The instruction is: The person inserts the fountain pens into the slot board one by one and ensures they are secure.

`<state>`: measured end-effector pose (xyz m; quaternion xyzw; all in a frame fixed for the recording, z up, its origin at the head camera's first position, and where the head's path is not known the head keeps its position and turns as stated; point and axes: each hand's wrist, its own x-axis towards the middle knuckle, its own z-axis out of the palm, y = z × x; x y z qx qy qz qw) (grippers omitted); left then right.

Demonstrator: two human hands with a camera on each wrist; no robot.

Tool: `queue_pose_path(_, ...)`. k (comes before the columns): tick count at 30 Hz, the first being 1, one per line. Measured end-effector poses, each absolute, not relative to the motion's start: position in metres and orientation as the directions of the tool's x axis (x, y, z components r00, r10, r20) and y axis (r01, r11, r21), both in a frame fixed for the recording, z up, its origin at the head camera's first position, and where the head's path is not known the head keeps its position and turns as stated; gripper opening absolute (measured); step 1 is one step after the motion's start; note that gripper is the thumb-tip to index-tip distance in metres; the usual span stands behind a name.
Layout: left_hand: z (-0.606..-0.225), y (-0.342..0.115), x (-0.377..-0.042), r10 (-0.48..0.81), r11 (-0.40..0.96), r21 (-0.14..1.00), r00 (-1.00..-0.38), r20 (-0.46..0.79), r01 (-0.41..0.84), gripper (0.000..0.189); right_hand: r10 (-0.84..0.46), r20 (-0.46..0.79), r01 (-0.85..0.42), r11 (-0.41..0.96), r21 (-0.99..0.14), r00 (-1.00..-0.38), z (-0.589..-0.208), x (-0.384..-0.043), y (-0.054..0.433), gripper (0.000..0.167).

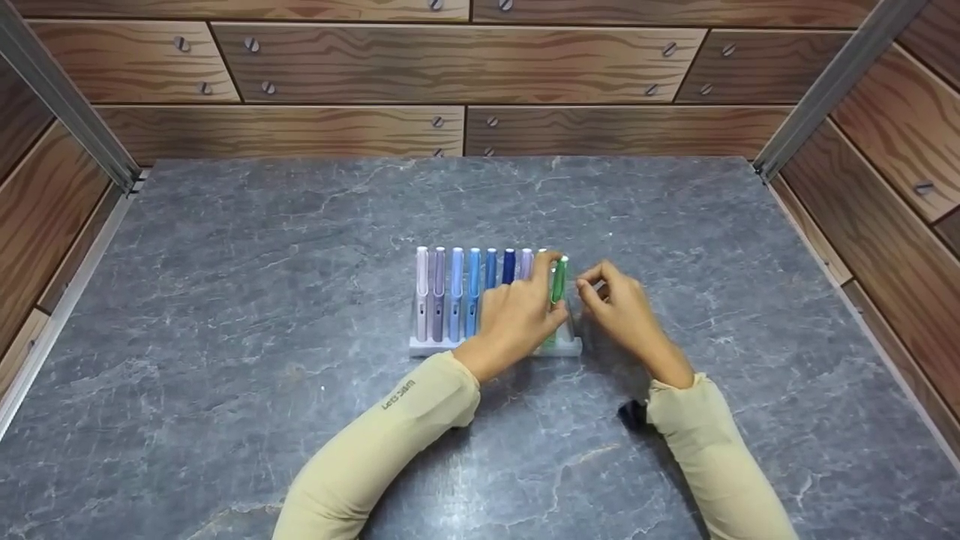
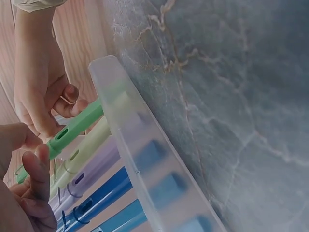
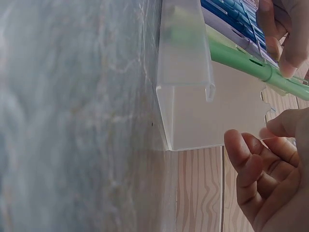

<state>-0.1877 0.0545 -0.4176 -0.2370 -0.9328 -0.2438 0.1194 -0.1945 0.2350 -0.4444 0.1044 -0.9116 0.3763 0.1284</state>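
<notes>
A clear, frosted pen stand (image 1: 495,348) holds a row of pens in white, purple, blue and green shades, leaning side by side. My left hand (image 1: 517,311) reaches over the row's right part and hides several pens there. Its thumb and fingers pinch the green pen (image 1: 559,279) at the right end, which tilts slightly away from its neighbours. The pen's lower end sits behind the stand's front lip (image 3: 186,48). To the right, my right hand (image 1: 622,307) pinches the side edge of the stand's thin back panel (image 3: 231,106) between thumb and fingertips.
The stand rests on a grey marble-patterned table (image 1: 262,315). Wood-patterned panels (image 1: 465,67) enclose the back and sides, with metal posts (image 1: 817,82) at the rear corners. A small black object (image 1: 632,414) shows beside the right sleeve.
</notes>
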Motion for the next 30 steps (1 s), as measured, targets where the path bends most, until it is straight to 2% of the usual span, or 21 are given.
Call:
queue_pose_path(15,-0.414,0.038,-0.192,0.392,0.743,0.441,-0.861,0.324,0.504,0.064,-0.096,0.255,-0.254,0.654,-0.713,-0.962,-0.443,-0.192,0.234,0.012)
queue_pose_path(23,-0.408,0.017,-0.192,0.406,0.736,0.426,-0.846,0.345,0.526,0.059,-0.147,0.2,-0.242,0.739,-0.628,-0.969,-0.428,-0.187,0.236,0.026)
queue_pose_path(30,-0.404,-0.001,-0.196,0.399,0.72,0.437,-0.837,0.375,0.539,0.059,-0.159,0.205,-0.253,0.755,-0.605,-0.966,-0.419,-0.185,0.241,0.028)
